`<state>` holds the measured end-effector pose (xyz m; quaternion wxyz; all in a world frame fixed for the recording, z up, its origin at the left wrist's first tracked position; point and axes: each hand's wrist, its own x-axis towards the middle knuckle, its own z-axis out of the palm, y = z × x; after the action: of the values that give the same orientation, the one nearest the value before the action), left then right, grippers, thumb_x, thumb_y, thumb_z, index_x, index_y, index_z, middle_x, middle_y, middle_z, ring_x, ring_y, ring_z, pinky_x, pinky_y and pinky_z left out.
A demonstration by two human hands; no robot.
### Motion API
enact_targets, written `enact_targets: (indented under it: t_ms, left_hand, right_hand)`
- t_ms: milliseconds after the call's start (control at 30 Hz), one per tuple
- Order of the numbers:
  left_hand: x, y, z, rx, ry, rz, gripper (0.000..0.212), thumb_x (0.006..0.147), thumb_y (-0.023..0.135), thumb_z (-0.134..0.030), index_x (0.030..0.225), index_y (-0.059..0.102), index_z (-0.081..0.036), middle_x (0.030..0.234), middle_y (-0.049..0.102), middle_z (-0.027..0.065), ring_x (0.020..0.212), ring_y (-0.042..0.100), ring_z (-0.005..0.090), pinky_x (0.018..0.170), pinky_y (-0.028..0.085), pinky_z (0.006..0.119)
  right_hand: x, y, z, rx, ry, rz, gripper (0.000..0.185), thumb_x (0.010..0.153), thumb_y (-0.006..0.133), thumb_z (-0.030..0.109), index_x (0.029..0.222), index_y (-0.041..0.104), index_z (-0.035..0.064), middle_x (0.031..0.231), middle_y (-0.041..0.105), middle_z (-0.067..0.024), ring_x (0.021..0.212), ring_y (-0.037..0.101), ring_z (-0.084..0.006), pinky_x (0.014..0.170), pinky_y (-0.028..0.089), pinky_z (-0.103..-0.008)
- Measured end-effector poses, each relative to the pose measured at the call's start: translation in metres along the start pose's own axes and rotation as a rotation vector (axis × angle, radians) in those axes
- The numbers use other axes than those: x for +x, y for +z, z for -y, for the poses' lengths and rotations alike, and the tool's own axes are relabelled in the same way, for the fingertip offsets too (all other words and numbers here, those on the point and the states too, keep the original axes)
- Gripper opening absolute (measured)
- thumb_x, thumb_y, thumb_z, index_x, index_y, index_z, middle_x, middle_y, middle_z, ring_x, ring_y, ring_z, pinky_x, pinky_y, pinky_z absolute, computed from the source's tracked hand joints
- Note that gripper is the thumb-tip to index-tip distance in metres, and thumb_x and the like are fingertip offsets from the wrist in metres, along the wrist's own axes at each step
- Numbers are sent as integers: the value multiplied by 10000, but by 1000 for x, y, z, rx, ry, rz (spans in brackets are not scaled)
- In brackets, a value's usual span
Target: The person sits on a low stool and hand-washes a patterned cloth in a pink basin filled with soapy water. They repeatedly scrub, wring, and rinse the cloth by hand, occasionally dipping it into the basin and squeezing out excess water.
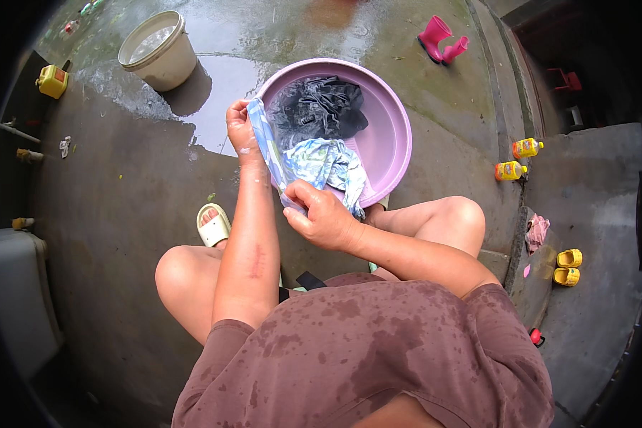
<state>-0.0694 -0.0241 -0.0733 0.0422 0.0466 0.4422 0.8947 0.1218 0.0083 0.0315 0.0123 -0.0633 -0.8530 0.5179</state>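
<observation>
My left hand (pixel 242 131) pinches the upper end of a wet blue-and-white patterned cloth (pixel 267 144) at the left side of a round purple plastic basin (pixel 398 134). Lower down, my right hand (pixel 323 216) grips the same cloth near the basin's front-left edge, so a strip stretches between both hands. The bunched light-coloured part of the fabric lies in the lower part of the basin; whether it is one piece with the strip is unclear. Behind it, dark wet clothing (pixel 334 107) sits in sudsy water.
A white bucket (pixel 174 69) holding water stands on wet concrete at the back left. Pink rubber boots (pixel 436 40) are at the back right. Two yellow-orange bottles (pixel 525 148), a pink cloth (pixel 537 232) and yellow clogs (pixel 568 258) lie right. A yellow jug (pixel 52 81) stands far left.
</observation>
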Motion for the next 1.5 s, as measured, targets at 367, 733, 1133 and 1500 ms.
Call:
enact_targets:
  t_ms: [367, 733, 1133, 1500]
  left_hand:
    - [-38, -47, 52, 267, -101, -167, 117, 819, 581, -49, 904, 500, -57, 760, 551, 22, 608, 506, 104, 526, 425, 226]
    - [-53, -54, 61, 314, -184, -112, 109, 827, 562, -72, 925, 518, -55, 818, 551, 41, 684, 502, 133, 583, 425, 254]
    - [-63, -67, 62, 383, -235, -101, 122, 834, 543, -97, 947, 536, -52, 880, 552, 62, 766, 497, 165, 645, 426, 286]
    - [-70, -75, 54, 433, -254, -93, 147, 841, 525, -120, 967, 553, -49, 938, 553, 81, 842, 493, 194, 702, 426, 315]
  right_hand:
    - [3, 19, 12, -114, -252, -64, 345, 737, 538, 37, 1069, 459, -15, 924, 523, -198, 850, 536, -371, 726, 451, -415]
    - [10, 21, 14, -99, -222, -79, 412, 724, 506, -42, 1133, 462, -37, 959, 529, -205, 876, 535, -362, 752, 451, -390]
    - [13, 4, 27, -241, -61, 134, 417, 773, 486, 10, 1179, 432, -66, 1000, 488, -220, 872, 537, -366, 747, 449, -409]
    - [12, 7, 16, -124, 46, 158, 427, 769, 490, 19, 1182, 435, -75, 997, 495, -228, 892, 539, -372, 761, 450, -398]
